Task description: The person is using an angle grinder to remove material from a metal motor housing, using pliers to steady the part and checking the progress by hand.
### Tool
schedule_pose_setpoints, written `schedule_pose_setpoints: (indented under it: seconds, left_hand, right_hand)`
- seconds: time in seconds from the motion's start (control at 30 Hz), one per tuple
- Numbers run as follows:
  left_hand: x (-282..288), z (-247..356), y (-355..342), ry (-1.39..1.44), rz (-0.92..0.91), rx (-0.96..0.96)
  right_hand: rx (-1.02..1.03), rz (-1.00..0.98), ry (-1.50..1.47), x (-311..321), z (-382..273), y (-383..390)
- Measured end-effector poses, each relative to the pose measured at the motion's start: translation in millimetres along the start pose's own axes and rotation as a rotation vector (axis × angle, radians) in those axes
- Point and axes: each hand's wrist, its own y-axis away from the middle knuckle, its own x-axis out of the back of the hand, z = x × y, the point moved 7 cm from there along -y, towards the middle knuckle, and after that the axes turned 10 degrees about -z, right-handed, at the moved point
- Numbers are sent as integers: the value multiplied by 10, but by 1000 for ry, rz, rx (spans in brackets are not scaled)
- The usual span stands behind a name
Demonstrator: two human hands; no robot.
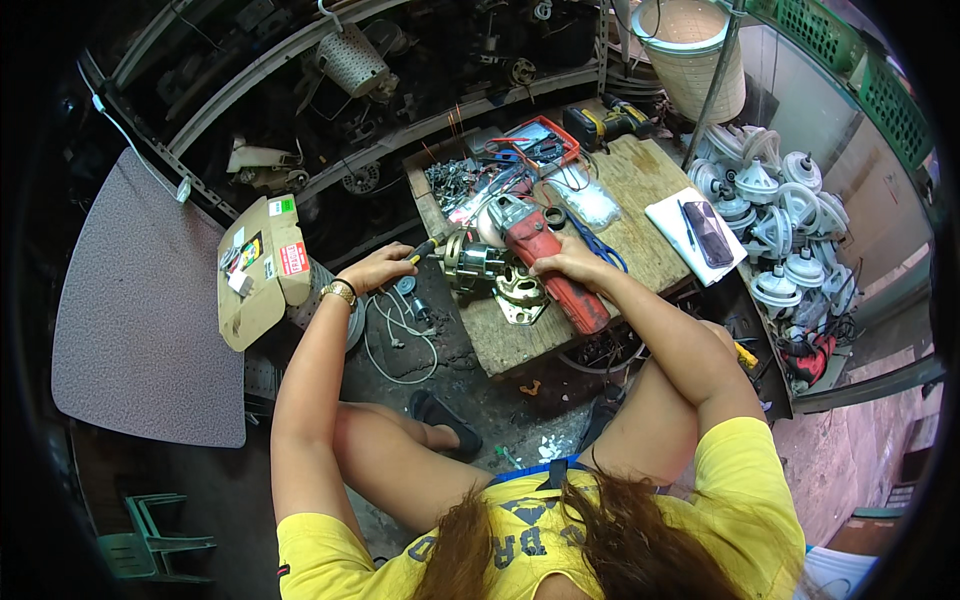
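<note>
My left hand point(376, 270) is closed round a screwdriver with a yellow and black handle point(424, 251), whose tip end meets a metal motor point(468, 262). The motor rests at the left edge of the wooden workbench point(505, 343). My right hand point(574, 264) grips the body of a red angle grinder point(576, 300), which lies slantwise on the bench with its head toward the far left. Under and beside the grinder sits a brassy metal bracket point(520, 294), partly hidden by it.
Loose screws point(462, 180), a red tray point(550, 140) and a cordless drill point(612, 124) occupy the bench's far side. A phone point(708, 232) lies on paper at right, beside piled white pulley-like parts point(780, 205). An opened cardboard box point(262, 275) and a coiled cord point(402, 345) are at left.
</note>
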Motion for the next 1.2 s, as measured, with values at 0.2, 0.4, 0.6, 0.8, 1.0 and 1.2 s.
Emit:
schedule_pose_setpoints:
  seconds: [0.2, 0.4, 0.6, 0.8, 1.0, 1.2]
  left_hand:
    - [-11, -91, -64, 55, -7, 34]
    - [-16, -31, -69, 31, -9, 40]
    - [-37, -65, -93, 32, -11, 40]
    - [-24, -60, -78, -3, 8, 43]
    - [-35, -61, -32, 10, 19, -5]
    - [-37, 44, -56, -26, -3, 45]
  right_hand:
    - [15, -39, -37, -5, 85, -74]
    - [19, -60, -86, 12, 59, -41]
    - [-20, -52, -83, 7, 56, -20]
    - [-20, -66, -80, -21, 26, -28]
    - [13, -71, -105, -65, -5, -38]
    - [-32, -72, -99, 6, 100, -72]
